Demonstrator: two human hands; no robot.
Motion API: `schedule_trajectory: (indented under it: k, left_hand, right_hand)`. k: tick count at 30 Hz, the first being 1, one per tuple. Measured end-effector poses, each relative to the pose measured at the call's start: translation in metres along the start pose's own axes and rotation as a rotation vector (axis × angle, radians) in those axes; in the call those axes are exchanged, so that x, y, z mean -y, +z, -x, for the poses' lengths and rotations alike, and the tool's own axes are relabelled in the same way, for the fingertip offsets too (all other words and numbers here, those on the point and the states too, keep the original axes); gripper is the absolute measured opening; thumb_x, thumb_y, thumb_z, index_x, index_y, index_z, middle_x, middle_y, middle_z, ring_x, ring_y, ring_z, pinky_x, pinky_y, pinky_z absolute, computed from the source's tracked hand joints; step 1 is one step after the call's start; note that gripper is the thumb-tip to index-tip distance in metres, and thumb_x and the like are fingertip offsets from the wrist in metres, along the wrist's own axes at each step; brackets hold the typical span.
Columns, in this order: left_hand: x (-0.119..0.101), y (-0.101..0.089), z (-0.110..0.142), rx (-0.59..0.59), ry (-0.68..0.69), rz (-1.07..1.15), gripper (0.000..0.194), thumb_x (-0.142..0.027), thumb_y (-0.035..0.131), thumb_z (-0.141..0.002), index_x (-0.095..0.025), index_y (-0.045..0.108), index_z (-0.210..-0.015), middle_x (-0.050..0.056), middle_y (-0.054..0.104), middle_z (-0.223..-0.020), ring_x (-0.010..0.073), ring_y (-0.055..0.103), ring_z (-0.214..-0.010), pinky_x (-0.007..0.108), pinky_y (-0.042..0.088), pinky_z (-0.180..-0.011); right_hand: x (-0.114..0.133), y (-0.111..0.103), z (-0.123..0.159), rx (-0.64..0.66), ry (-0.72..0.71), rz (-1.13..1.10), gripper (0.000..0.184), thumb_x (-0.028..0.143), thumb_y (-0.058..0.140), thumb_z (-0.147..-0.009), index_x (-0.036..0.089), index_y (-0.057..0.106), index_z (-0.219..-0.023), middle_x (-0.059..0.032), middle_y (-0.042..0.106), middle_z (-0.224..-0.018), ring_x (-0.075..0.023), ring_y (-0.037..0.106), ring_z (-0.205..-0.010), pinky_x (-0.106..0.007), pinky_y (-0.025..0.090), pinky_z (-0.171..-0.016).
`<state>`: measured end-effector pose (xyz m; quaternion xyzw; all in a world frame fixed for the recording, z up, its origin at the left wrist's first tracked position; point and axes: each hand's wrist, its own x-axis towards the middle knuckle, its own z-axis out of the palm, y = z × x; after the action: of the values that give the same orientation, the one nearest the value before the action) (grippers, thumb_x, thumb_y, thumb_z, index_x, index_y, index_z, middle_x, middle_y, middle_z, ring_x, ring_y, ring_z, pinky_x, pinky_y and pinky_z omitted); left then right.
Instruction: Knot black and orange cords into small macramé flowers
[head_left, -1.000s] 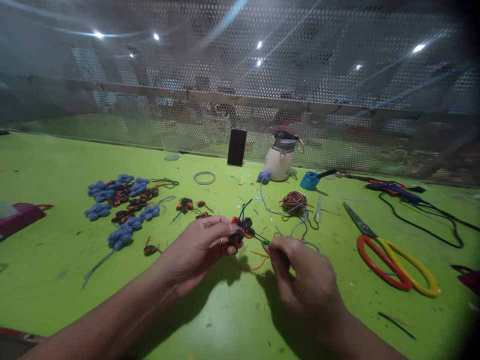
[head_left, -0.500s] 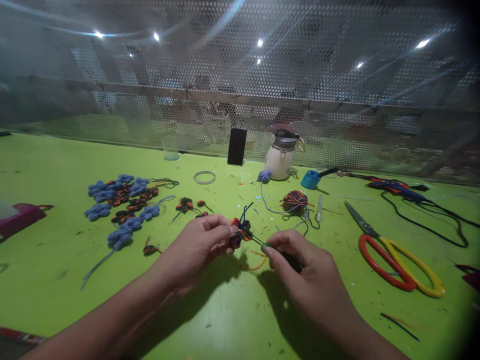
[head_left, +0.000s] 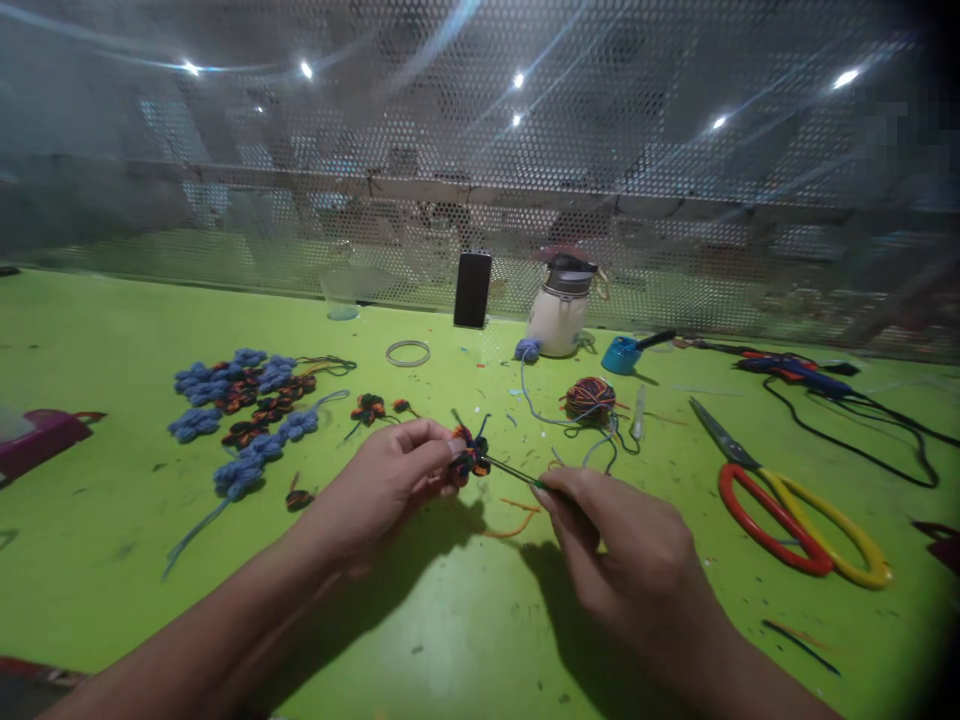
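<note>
A small crocheted flower [head_left: 472, 456] in dark blue, orange and red yarn is pinched between the thumb and fingers of my left hand [head_left: 409, 465]. Dark yarn ends stick up from its top. My right hand [head_left: 611, 530] is closed round a crochet hook [head_left: 514, 472], its thin metal shaft pointing left with the tip at the flower's middle. Whether the tip passes through the stitches I cannot tell. Below the hook, an orange yarn scrap [head_left: 517, 522] lies on the green table [head_left: 420, 640].
Blue and multicolour crocheted flowers [head_left: 240, 470] lie to the left. Beyond my right hand are a multicolour yarn ball [head_left: 589, 398] and large scissors [head_left: 780, 510]. A glue gun [head_left: 795, 373] with its cord lies far right. A bottle [head_left: 559, 310] and a phone [head_left: 472, 290] stand at the back.
My right hand has drawn slightly right and down, and more of the hook's shaft shows. The flower has turned and shifted a little left in my left hand.
</note>
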<state>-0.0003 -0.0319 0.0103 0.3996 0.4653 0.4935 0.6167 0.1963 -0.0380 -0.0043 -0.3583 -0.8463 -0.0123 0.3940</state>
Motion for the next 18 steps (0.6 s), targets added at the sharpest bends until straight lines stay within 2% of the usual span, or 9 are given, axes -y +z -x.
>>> schedule_trajectory:
  k: [6,13,18]
  left_hand:
    - [-0.0027,-0.0007,-0.0008,0.052,-0.036,0.099,0.014,-0.021,0.066,-0.073,-0.012,0.057,-0.068,0.000,0.054,-0.069,0.0064,0.048,-0.061,0.017,0.038,-0.057]
    - [-0.0062,-0.0005,0.0010,0.054,-0.085,0.177,0.004,-0.013,0.064,-0.072,-0.011,0.062,-0.075,0.003,0.058,-0.076,0.0082,0.054,-0.064,0.017,0.039,-0.054]
    - [-0.0071,-0.0022,0.0034,0.061,-0.110,0.219,0.004,-0.011,0.061,-0.074,-0.012,0.062,-0.078,0.003,0.059,-0.078,0.0089,0.057,-0.065,0.017,0.043,-0.056]
  right_hand:
    - [-0.0025,-0.0064,-0.0049,-0.003,-0.017,-0.042,0.006,0.012,0.056,-0.081,0.015,0.059,-0.084,-0.0045,0.065,-0.073,-0.0129,0.056,-0.057,-0.026,0.038,-0.053]
    - [-0.0081,-0.0079,-0.0078,0.004,0.012,-0.098,0.009,0.011,0.056,-0.081,0.016,0.058,-0.088,-0.0036,0.066,-0.077,-0.0126,0.060,-0.064,-0.024,0.043,-0.059]
    - [-0.0033,-0.0083,-0.0097,-0.021,0.056,-0.142,0.011,0.011,0.056,-0.081,0.018,0.059,-0.089,-0.0023,0.067,-0.080,-0.0120,0.061,-0.069,-0.023,0.045,-0.063]
